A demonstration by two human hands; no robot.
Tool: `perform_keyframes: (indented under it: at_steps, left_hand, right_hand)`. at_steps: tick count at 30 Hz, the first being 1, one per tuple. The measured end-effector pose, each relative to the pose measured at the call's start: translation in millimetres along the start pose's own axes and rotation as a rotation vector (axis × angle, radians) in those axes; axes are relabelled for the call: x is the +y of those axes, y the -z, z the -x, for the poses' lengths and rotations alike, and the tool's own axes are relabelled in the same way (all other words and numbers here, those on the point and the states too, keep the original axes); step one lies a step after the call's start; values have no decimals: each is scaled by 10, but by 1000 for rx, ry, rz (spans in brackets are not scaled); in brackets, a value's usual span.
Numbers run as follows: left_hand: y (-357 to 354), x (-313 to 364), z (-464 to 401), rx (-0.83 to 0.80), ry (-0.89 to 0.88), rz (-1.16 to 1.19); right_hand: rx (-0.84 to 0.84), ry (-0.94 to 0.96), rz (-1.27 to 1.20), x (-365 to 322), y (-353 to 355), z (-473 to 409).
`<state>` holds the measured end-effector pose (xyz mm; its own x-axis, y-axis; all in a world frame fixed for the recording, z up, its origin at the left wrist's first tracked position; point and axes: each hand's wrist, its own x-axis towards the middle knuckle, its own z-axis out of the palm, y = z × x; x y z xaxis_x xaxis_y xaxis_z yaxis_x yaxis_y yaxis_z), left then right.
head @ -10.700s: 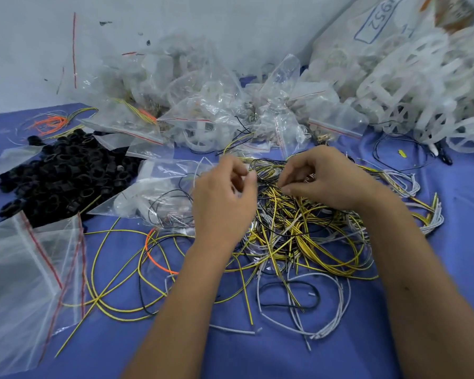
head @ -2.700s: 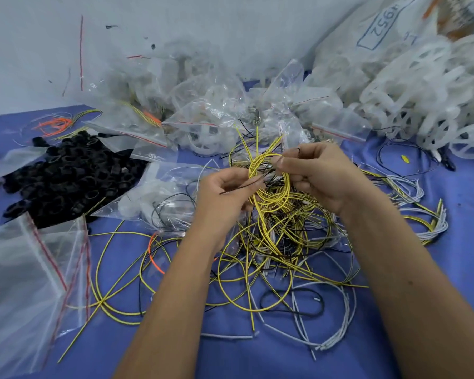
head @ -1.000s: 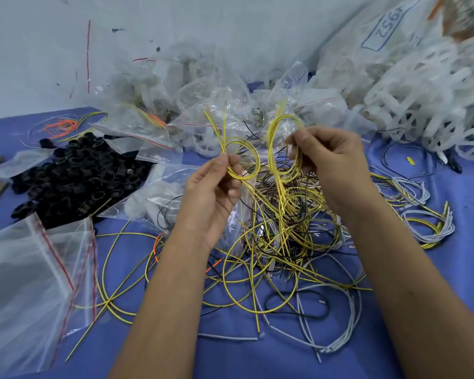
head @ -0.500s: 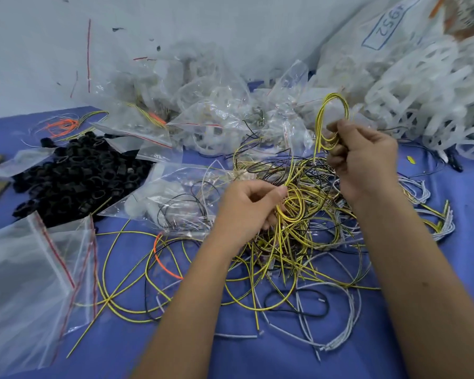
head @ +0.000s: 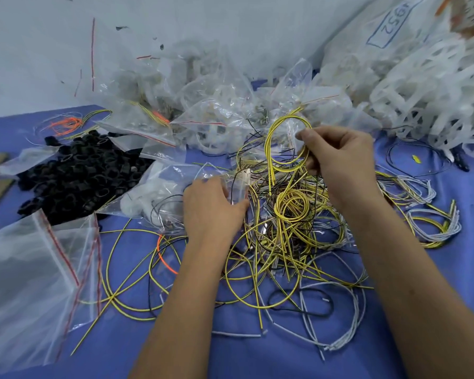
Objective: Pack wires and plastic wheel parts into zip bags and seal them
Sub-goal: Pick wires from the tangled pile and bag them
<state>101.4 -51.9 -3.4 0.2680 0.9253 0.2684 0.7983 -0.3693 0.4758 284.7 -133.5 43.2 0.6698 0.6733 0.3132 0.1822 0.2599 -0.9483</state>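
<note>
Both hands were busy: the right hand pinched a coil of yellow wires held up above the tangled wire pile, while the left hand gripped the edge of a clear zip bag lying just left of the pile. The step appeared to be loading wires; next, the bag's mouth would need opening for the coil. White wheel parts lay heaped far right.

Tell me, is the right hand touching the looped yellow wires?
Touching. The head view shows the right hand pinching the looped yellow wires between its fingers.
</note>
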Motion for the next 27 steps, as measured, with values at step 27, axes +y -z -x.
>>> perform_keyframes:
  at_steps: [27]
  left_hand:
    - [237, 52, 75, -801, -240, 928]
  right_hand:
    - [64, -48, -65, 24, -22, 19]
